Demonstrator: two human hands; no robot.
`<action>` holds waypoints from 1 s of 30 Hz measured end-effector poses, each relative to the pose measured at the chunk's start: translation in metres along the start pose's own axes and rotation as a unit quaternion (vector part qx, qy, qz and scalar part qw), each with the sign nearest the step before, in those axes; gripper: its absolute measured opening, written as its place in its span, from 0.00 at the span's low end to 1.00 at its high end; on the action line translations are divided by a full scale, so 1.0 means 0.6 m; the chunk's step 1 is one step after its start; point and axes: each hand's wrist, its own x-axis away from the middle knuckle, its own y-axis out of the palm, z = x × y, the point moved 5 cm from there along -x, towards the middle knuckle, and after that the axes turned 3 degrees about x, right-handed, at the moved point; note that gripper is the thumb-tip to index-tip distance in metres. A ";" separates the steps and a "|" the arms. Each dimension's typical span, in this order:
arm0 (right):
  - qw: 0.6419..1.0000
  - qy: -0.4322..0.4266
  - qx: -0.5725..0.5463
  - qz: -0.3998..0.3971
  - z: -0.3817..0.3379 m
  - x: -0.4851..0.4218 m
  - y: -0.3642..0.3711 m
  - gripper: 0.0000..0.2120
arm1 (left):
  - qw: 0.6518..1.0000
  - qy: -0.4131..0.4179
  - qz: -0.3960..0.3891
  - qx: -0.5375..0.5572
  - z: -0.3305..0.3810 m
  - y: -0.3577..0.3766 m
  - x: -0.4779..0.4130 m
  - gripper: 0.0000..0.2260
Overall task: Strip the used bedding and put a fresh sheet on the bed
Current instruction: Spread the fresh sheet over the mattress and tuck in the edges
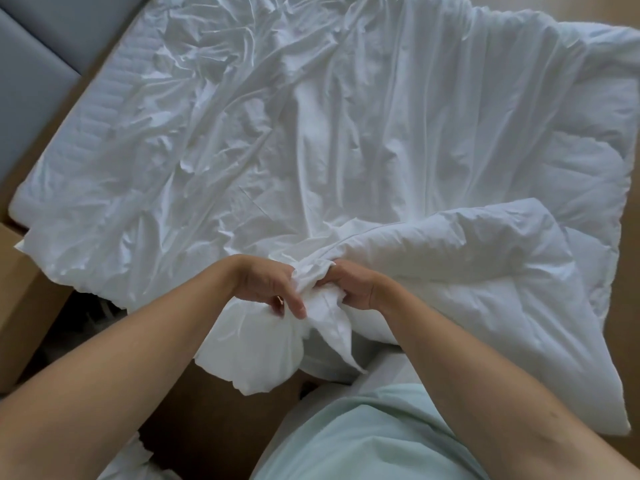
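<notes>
At the bed's (100, 98) near edge, the bunched cover (320, 304) is gripped by curled fingers (297, 306) of left hand (266, 289) and right hand (358, 289); stripping is judged unfinished, remaking unstarted.

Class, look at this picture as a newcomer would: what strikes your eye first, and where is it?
First come the left hand and right hand, meeting low in the middle, both gripping a bunched cloth. Behind them a crumpled white sheet fills most of the view. A puffy duvet lies folded over at the right.
</notes>
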 end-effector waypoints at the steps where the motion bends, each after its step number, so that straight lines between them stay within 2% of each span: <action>1: 1.000 0.001 -0.014 0.021 0.002 -0.003 -0.002 0.24 | 0.999 0.014 -0.016 0.030 0.002 0.003 0.000 0.18; 4: 0.997 0.007 -0.036 0.066 0.005 -0.007 -0.005 0.23 | 0.991 0.046 -0.067 0.108 0.003 0.008 0.003 0.15; 6: 0.998 0.027 -0.045 0.023 0.010 -0.005 -0.001 0.24 | 0.990 0.068 -0.059 0.110 0.000 -0.002 0.004 0.17; 8: 0.995 0.063 -0.042 -0.059 0.013 0.005 0.006 0.27 | 0.989 0.095 0.004 0.112 -0.001 -0.022 0.006 0.17; 10: 0.990 0.062 0.014 -0.128 0.009 0.011 0.017 0.27 | 0.982 0.111 0.081 0.132 -0.001 -0.038 0.005 0.16; 12: 0.990 0.035 0.043 -0.132 0.004 0.005 0.024 0.24 | 0.969 0.116 0.150 0.160 -0.003 -0.050 0.001 0.15; 14: 0.995 0.022 -0.005 -0.094 0.002 0.001 0.019 0.24 | 0.962 0.108 0.179 0.174 -0.003 -0.055 -0.002 0.15; 17: 0.994 0.022 -0.079 -0.078 0.008 0.004 0.003 0.26 | 0.982 0.049 0.109 0.143 0.000 -0.044 -0.003 0.18; 21: 0.990 0.007 -0.091 -0.103 0.006 0.011 -0.010 0.20 | 0.994 -0.018 0.045 0.101 0.007 -0.032 -0.007 0.28; 23: 0.996 0.014 -0.069 -0.059 0.004 0.009 -0.020 0.18 | 0.991 -0.035 0.010 0.130 0.018 -0.028 -0.005 0.26; 25: 0.999 0.012 -0.031 0.008 0.001 0.005 -0.030 0.16 | 0.981 -0.058 0.014 0.184 0.030 -0.030 -0.002 0.16; 26: 0.999 0.007 -0.009 0.046 0.000 0.005 -0.035 0.15 | 0.974 -0.071 0.036 0.213 0.035 -0.035 -0.002 0.11; 27: 0.996 0.001 0.015 0.083 -0.003 0.005 -0.040 0.12 | 0.970 -0.081 0.071 0.220 0.038 -0.043 -0.005 0.11; 30: 0.988 -0.027 0.071 0.138 -0.009 0.007 -0.043 0.06 | 0.972 -0.093 0.159 0.147 0.050 -0.053 -0.011 0.12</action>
